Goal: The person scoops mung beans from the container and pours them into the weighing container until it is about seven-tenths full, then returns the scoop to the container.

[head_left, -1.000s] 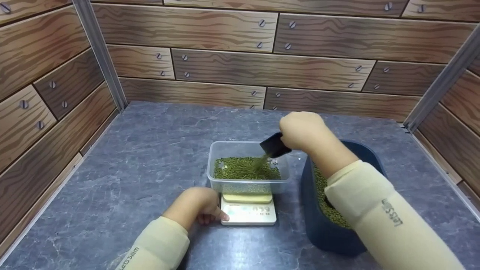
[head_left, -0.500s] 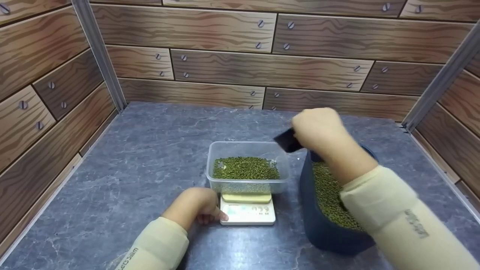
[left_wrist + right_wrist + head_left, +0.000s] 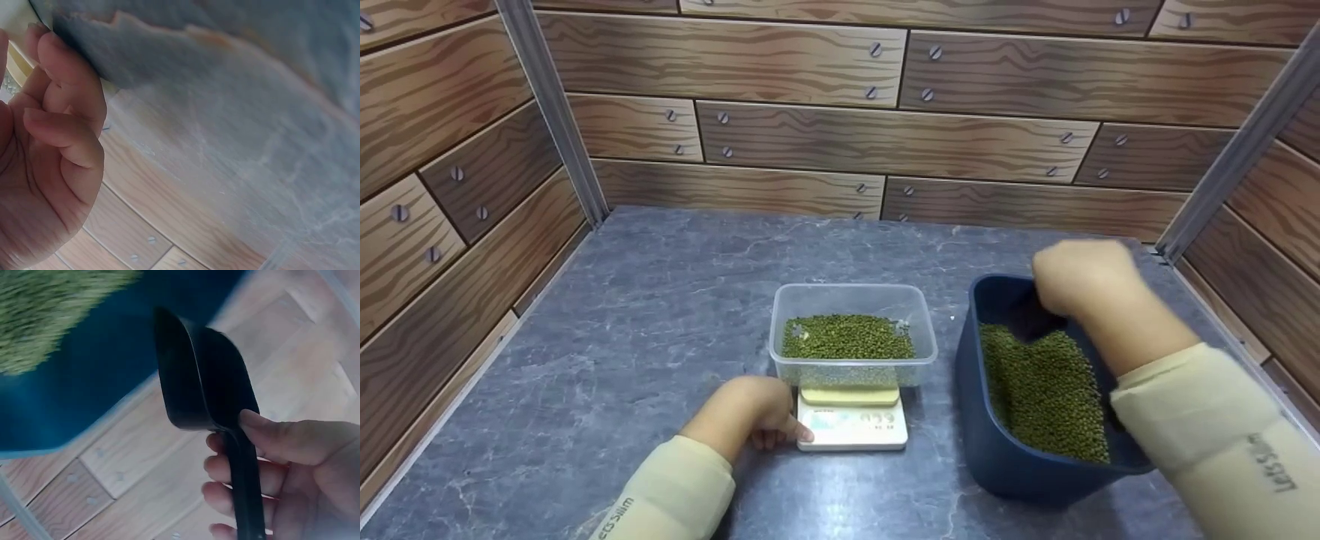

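My right hand (image 3: 1084,277) grips a black scoop (image 3: 208,377) by its handle, fingers wrapped round it, over the far end of a deep blue bin (image 3: 986,397). Inside the bin lie small green beans (image 3: 1046,397), likely mung beans. A clear plastic container (image 3: 851,363), holding more of these beans (image 3: 847,336), sits on a white kitchen scale (image 3: 851,431). One digit of my left hand (image 3: 761,409) rests on the scale's front left corner. The other fingers curl loosely beside it, as the left wrist view shows, with nothing in the palm.
The bin stands to the right of the scale on a grey marbled tabletop (image 3: 675,300). Wood-patterned walls (image 3: 802,135) with metal corner strips enclose the back and both sides. A small white speck lies between container and bin.
Beans were falling from the scoop into the clear container; that stream has stopped. My right hand has carried the scoop right, over the bin. The left hand stays at the scale.
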`<state>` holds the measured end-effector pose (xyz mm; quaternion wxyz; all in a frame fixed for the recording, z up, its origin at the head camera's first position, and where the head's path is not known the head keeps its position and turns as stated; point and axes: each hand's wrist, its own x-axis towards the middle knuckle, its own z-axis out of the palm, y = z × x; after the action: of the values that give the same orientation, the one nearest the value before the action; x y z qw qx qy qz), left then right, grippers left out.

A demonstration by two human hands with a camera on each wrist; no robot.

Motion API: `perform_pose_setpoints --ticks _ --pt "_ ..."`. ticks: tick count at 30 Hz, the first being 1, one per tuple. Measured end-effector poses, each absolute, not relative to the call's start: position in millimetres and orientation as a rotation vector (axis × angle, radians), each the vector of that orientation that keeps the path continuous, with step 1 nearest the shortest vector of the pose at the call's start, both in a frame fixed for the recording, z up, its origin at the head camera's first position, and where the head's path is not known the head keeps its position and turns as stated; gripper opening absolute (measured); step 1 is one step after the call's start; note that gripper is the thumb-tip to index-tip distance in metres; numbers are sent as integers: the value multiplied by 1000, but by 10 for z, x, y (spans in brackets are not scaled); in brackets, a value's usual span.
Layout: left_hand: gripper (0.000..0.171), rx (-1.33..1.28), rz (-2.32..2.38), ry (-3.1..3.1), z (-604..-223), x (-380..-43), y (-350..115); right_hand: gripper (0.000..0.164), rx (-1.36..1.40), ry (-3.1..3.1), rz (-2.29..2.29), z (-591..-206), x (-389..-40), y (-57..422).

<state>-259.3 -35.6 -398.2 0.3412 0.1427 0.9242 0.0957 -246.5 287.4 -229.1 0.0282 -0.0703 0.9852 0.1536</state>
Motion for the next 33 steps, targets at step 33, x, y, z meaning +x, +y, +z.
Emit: perform_pose_setpoints --ticks 33 --pt "47 328 296 2413 -3951 -2591 -327 4 -354 2638 510 -3159 -2818 2905"
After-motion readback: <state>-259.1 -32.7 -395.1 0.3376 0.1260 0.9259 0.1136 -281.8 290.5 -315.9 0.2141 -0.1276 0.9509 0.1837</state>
